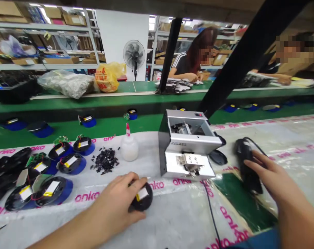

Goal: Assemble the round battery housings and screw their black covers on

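My left hand (115,200) is closed around the edge of a round black housing (146,201), which has a silver battery with yellow tape on its face. It rests on the plastic-covered bench, and the fingers hide its left side. My right hand (273,176) is closed on a long black corded tool (246,166), blurred and partly covered by the fingers; its exact kind is unclear. Between the hands stands a silver screw feeder (195,138). Left of it are a white squeeze bottle (130,148) with a red tip and a pile of small black parts (105,161).
Several blue-and-black housings with batteries (51,188) crowd the left side. More lie along the green belt (107,125) behind. A black slanted post (239,62) crosses the upper right. Two people sit across the line. A cable (211,211) runs down from the feeder.
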`<state>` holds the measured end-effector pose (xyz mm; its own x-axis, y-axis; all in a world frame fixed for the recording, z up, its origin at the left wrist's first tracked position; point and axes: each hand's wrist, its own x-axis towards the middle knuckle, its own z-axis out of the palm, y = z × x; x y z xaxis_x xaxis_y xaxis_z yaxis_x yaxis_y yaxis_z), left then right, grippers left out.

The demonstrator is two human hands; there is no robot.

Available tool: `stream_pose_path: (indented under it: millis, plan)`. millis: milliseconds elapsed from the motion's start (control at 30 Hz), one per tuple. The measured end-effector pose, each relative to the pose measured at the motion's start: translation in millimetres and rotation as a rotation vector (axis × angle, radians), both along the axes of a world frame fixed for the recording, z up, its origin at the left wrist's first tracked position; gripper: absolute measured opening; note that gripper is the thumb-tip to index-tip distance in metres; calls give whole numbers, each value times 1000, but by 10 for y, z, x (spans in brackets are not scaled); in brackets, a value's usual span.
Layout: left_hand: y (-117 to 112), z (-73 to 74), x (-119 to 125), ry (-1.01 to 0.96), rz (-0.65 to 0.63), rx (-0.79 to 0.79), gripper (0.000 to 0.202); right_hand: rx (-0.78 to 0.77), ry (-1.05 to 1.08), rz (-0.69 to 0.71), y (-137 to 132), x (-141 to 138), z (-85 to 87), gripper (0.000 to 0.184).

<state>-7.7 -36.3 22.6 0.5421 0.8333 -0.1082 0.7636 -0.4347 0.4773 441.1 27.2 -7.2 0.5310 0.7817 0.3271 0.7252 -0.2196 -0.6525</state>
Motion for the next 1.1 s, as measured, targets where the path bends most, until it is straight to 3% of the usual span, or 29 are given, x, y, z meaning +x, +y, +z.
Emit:
stream_pose_path:
  millis: [100, 200, 233, 300, 333, 400, 500, 667, 767, 867, 1000, 1100]
  plan:
    - [49, -121, 6, -47, -60, 126, 74, -10, 69, -153, -176, -201, 96, 51]
    - [195, -8, -237, -70, 2, 203, 33, 157, 114, -225, -449, -625, 113, 45]
    - [238, 19, -315, -27, 31, 200, 28, 239, 136, -207, -549, -813, 101, 38]
    - [300, 2, -419, 109, 59, 210, 31, 363, 147, -8, -737, -1227, 69, 24]
    - [316, -43, -445, 170, 67, 231, 32, 338, 100, 177, -818, -1437, 53, 19]
    - [321, -169, -462, 230, 75, 275, 33, 301, -57, 649, -938, -1829, 36, 21]
    - [300, -305, -475, 191, 62, 304, 36, 236, -149, 1000, -990, -2296, 73, 31]
    - [336, -235, -633, 72, 62, 387, 39, 75, -179, 1153, -782, -2731, 274, 28]
    - [384, -212, -746, 47, 146, 469, 33, -108, -349, 1157, -618, -2861, 387, 21]
    - [377, -257, -776, 64, 129, 476, 29, -224, -432, 1239, -536, -2935, 458, 18]
    - [294, -293, -747, 96, 63, 472, 28, -162, -368, 1351, -569, -2992, 423, 25]
    - [255, -292, -785, 92, 28, 479, 30, 15, -436, 1267, -648, -3048, 244, 25]
